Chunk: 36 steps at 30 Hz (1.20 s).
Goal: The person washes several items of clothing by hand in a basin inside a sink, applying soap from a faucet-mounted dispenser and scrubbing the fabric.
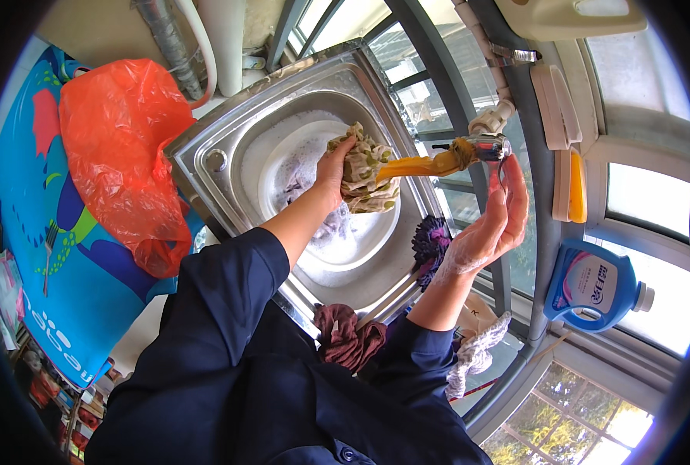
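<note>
My left hand (332,171) grips a bunched cream cloth with green patches (374,195) above a white basin (388,238). A yellow rubber or cloth tube (417,167), tied onto the chrome faucet (490,146), reaches down to this cloth. My right hand (490,224), with suds on its wrist, has thumb and fingers at the faucet's lever handle (500,174). In the basin, greyish wet fabric (327,229) lies partly under foam. The basin sits in a stainless steel sink (252,232).
Left of the sink, a red plastic bag (124,157) lies on a blue patterned cover (25,197) with a fork (48,253). Maroon cloth (350,337) hangs over the near rim; a dark purple scrubber or cloth (429,247) is at the right. A blue detergent bottle (592,285) stands by the window.
</note>
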{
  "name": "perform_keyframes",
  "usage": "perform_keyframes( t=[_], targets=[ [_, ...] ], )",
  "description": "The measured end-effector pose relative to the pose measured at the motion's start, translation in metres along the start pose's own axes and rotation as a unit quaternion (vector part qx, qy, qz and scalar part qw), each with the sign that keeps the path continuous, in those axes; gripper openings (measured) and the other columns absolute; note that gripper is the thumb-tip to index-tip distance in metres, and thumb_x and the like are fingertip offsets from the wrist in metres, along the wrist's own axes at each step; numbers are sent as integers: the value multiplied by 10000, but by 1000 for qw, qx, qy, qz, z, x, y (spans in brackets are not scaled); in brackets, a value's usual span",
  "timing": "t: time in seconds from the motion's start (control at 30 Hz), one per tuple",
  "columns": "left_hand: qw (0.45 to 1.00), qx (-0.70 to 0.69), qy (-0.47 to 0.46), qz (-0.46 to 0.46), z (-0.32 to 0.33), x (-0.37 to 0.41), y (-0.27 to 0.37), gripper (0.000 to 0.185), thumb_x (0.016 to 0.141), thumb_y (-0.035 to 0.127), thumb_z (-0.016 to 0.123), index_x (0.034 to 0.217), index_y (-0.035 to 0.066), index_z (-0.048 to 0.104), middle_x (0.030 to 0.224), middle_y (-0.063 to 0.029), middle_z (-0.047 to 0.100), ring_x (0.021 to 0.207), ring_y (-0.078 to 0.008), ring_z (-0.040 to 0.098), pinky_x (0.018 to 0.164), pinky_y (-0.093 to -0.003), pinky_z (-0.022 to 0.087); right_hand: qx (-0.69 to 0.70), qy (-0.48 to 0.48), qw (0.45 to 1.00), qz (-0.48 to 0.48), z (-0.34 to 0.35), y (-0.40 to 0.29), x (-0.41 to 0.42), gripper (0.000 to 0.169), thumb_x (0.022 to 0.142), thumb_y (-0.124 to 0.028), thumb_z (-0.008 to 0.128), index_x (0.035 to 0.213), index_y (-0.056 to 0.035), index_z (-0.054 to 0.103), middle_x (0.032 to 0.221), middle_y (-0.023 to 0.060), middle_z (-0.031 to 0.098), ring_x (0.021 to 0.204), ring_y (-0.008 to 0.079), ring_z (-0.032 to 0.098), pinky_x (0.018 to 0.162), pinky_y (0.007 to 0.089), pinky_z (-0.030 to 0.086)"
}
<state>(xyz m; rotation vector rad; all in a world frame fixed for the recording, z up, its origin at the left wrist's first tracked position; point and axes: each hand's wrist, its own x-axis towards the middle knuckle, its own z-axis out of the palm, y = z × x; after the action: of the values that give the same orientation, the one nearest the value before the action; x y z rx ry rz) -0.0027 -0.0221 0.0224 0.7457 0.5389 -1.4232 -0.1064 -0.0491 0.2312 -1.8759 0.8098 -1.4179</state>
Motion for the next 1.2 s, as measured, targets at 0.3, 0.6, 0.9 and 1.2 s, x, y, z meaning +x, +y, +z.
perform_keyframes(
  t=[0.3, 0.6, 0.9, 1.2],
  targets=[
    [993, 6, -37, 108, -6, -17, 5, 363, 809, 306, 681, 1061, 55, 607, 982, -79, 653, 885, -189, 628, 805, -341, 510, 293, 87, 603, 737, 17, 78, -99, 667, 872, -578, 486, 1394, -180, 364, 1374, 142, 423, 1236, 334, 416, 1031, 602, 267],
    [930, 311, -69, 186, -38, -54, 28, 310, 760, 176, 665, 990, 50, 500, 958, -38, 538, 906, -118, 517, 808, -255, 417, 225, -81, 825, 511, 42, 142, -106, 458, 730, -109, 711, 1141, 6, 544, 1043, 84, 623, 941, 170, 604, 852, 309, 482],
    [928, 237, 4, 288, -17, -33, 5, 392, 876, 404, 629, 941, 18, 605, 892, -80, 614, 822, -175, 567, 781, -316, 451, 106, -82, 950, 281, 80, 115, -126, 441, 805, -317, 698, 1079, -7, 545, 1012, 81, 599, 934, 184, 563, 851, 312, 444],
    [789, 400, 61, 462, -18, -21, -13, 402, 925, 403, 538, 922, 2, 569, 908, -148, 546, 894, -279, 530, 833, -371, 409, 328, 51, 754, 566, 89, 151, -98, 212, 860, -294, 597, 867, -91, 536, 753, 14, 539, 676, 132, 527, 635, 300, 455]
  ],
)
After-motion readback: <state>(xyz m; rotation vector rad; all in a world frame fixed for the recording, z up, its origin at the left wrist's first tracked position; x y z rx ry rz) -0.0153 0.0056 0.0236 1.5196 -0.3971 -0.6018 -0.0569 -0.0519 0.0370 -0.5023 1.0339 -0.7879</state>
